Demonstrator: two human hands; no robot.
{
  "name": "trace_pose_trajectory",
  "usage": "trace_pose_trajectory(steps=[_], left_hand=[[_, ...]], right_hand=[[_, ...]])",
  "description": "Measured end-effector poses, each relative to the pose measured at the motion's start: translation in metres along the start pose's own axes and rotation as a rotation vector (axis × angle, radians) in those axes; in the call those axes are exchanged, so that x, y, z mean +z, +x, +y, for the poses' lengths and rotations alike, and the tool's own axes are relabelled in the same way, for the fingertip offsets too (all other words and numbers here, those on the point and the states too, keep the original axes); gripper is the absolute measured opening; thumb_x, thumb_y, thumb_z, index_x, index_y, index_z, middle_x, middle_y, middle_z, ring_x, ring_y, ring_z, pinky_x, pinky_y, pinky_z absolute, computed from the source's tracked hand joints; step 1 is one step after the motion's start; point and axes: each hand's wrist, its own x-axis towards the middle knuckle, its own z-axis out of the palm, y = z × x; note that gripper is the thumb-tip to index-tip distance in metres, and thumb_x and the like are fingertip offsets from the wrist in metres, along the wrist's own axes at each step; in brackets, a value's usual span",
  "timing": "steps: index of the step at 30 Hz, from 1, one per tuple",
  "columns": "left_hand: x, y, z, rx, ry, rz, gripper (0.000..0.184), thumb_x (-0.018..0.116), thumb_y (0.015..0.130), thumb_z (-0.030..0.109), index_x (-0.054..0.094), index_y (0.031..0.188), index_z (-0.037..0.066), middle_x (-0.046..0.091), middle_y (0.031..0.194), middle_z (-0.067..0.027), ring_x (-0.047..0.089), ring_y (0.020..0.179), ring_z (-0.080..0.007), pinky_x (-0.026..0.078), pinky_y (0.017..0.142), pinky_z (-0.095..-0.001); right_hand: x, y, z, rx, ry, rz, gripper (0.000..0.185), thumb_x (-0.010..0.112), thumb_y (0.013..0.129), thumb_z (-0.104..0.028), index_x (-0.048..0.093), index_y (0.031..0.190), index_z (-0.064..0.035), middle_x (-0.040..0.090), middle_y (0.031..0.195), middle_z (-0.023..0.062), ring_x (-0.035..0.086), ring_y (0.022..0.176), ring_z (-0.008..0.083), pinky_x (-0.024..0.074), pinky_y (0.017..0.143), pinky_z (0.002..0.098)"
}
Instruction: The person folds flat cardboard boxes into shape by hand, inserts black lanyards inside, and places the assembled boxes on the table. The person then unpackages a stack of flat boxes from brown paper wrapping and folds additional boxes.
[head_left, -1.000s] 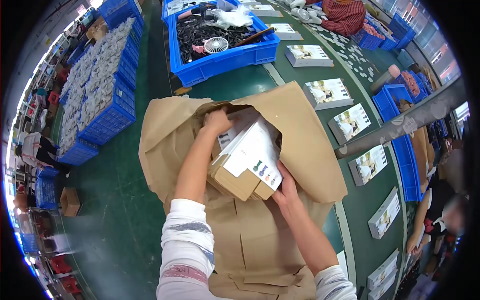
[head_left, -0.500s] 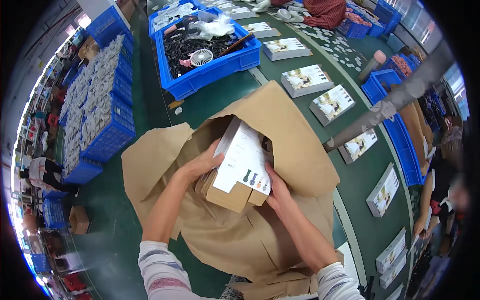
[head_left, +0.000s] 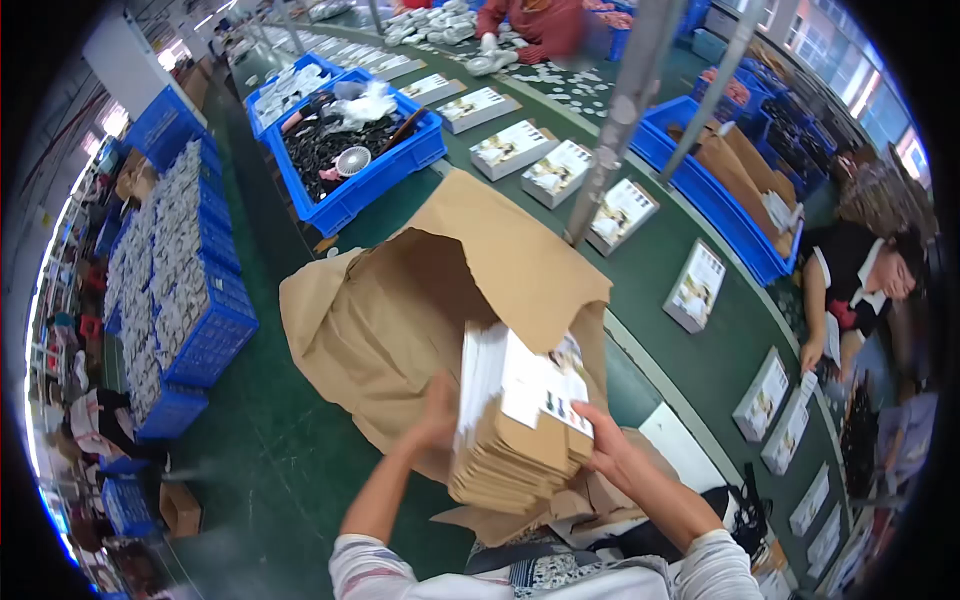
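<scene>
A thick stack of flat folded cartons (head_left: 520,440), white with printed pictures and brown flaps, is tilted in front of my body. My right hand (head_left: 605,440) grips its right side, fingers over the printed face. At the stack's left side is my left hand (head_left: 435,415), blurred, its fingers too smeared to read. Behind the stack, a large brown paper wrapping (head_left: 370,320) gapes open, its dark inside showing. One raised paper flap (head_left: 520,250) stands over the top of the cartons.
A blue bin (head_left: 335,205) of black cables and a small fan stands beyond the paper. Printed boxes (head_left: 695,285) line the green conveyor. A metal pole (head_left: 620,120) rises at the right. A co-worker (head_left: 850,280) sits across; crates of wrapped items (head_left: 180,290) stand left.
The carton stack has come out of the paper wrapping toward my body, between my hands. The view has turned right, showing more of the co-worker and the conveyor.
</scene>
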Motion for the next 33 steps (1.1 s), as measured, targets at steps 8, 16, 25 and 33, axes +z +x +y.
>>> trace_pose_trajectory(steps=[8,16,25,33], left_hand=[[0.155,-0.030,0.060,0.236,0.464,0.275,0.076,0.066,0.070,0.028,0.034,0.130,-0.005,0.033,0.133,-0.0280,0.031,0.123,-0.0425,0.026,0.101,-0.0540],[0.079,0.030,0.063,-0.279,0.443,0.282,0.034,0.064,0.079,0.029,0.061,0.100,0.003,0.061,0.101,-0.0186,0.059,0.092,-0.0330,0.047,0.076,-0.0426],[0.130,0.009,0.016,-0.146,0.528,0.315,0.033,0.056,0.083,0.031,0.056,0.097,0.001,0.062,0.090,-0.0193,0.061,0.080,-0.0341,0.048,0.069,-0.0436],[0.182,-0.130,0.009,-0.200,0.469,0.044,0.027,0.057,0.081,0.024,0.056,0.097,0.002,0.060,0.088,-0.0168,0.060,0.077,-0.0308,0.049,0.068,-0.0406]], right_hand=[[-0.105,-0.197,0.024,-0.211,0.108,-0.113,0.062,0.062,0.077,-0.028,0.043,0.125,0.0062,0.055,0.119,0.0202,0.057,0.106,0.0305,0.0446,0.093,0.0409],[-0.161,-0.321,0.061,-0.806,-0.133,0.167,0.066,0.068,0.067,-0.027,0.046,0.122,0.0031,0.060,0.109,0.0140,0.062,0.092,0.0203,0.0513,0.081,0.0310],[-0.246,-0.471,0.174,-1.220,-0.102,0.481,0.075,0.068,0.067,-0.022,0.035,0.130,-0.0010,0.055,0.115,0.0119,0.059,0.097,0.0185,0.0518,0.075,0.0283],[-0.306,-0.528,0.248,-1.286,0.277,0.655,0.062,0.066,0.066,-0.022,0.047,0.119,0.0037,0.061,0.104,0.0152,0.063,0.089,0.0246,0.0524,0.079,0.0353]])
